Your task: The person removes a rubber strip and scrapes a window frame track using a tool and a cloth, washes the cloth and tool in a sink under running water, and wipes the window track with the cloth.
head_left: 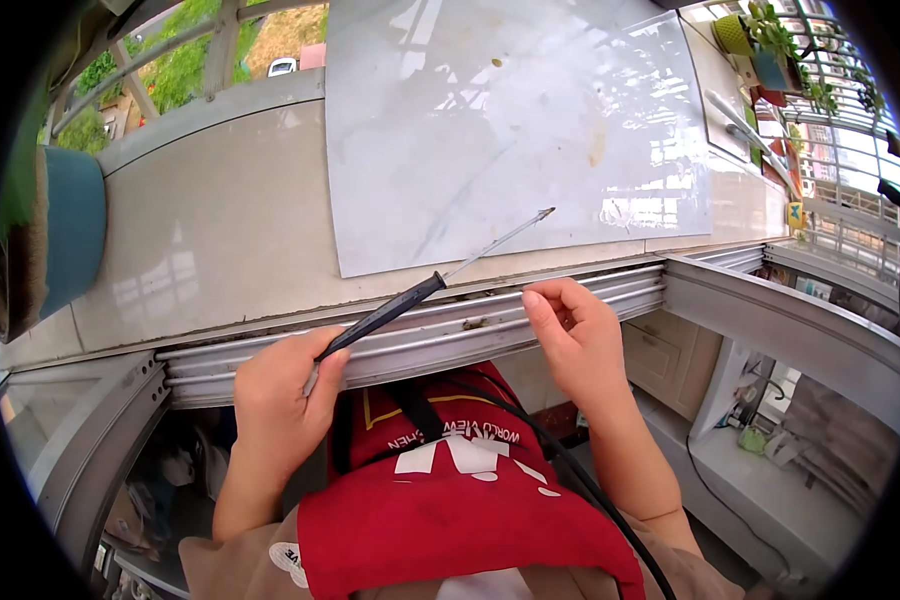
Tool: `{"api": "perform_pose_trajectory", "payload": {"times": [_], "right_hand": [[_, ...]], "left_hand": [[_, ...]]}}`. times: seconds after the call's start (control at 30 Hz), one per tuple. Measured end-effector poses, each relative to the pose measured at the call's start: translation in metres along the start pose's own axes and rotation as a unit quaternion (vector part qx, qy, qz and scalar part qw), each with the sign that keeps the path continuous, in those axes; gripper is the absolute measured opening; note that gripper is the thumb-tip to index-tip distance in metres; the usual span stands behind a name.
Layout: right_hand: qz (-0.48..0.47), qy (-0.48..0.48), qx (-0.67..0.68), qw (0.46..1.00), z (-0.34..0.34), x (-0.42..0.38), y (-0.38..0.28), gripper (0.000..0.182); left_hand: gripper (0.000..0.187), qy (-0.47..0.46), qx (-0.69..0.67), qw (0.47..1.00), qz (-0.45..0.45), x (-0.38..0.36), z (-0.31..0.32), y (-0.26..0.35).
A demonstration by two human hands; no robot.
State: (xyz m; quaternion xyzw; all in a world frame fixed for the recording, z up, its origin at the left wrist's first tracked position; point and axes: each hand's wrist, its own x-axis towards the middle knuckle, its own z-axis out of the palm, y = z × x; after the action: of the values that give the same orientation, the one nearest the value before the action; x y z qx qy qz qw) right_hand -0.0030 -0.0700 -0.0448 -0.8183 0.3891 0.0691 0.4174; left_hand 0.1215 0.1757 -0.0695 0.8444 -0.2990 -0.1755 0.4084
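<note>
My left hand [288, 392] is closed around the black handle of a screwdriver [390, 312]. Its thin metal shaft slants up to the right, and the darkened tip lies over the lower part of a glossy white sheet [450, 190]. Below the handle runs a metal sliding-window track [440, 345] with several grooves, where a bit of dark debris [475, 323] shows. Over the track's right part is my right hand [582, 340], fingers curled and thumb close to the forefinger. Whatever lies between those fingertips, if anything, I cannot make out.
A blue pot [73, 225] stands on the tiled ledge [210, 215] at left. Potted plants [773, 70] sit at far right beside metal bars. An upright metal frame [790, 315] bounds the opening on the right. A black cable [570, 465] crosses my red apron [450, 530].
</note>
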Motion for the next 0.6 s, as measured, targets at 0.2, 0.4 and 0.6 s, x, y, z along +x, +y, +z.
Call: {"api": "perform_pose_trajectory", "payload": {"times": [0.2,0.4,0.6], "right_hand": [[0.117,-0.136,0.343,0.922,0.01,0.001,-0.005,0.048],[0.067,-0.024,0.475,0.877,-0.013,0.001,-0.011,0.052],[-0.228,0.074,-0.013,0.971,-0.067,-0.015,0.012,0.039]], "left_hand": [[0.037,-0.076,0.009,0.976,0.205,0.006,0.021,0.022],[0.037,-0.153,-0.018,0.949,0.276,0.029,0.044,0.046],[0.015,-0.153,0.163,0.96,0.169,0.068,0.046,0.031]]}}
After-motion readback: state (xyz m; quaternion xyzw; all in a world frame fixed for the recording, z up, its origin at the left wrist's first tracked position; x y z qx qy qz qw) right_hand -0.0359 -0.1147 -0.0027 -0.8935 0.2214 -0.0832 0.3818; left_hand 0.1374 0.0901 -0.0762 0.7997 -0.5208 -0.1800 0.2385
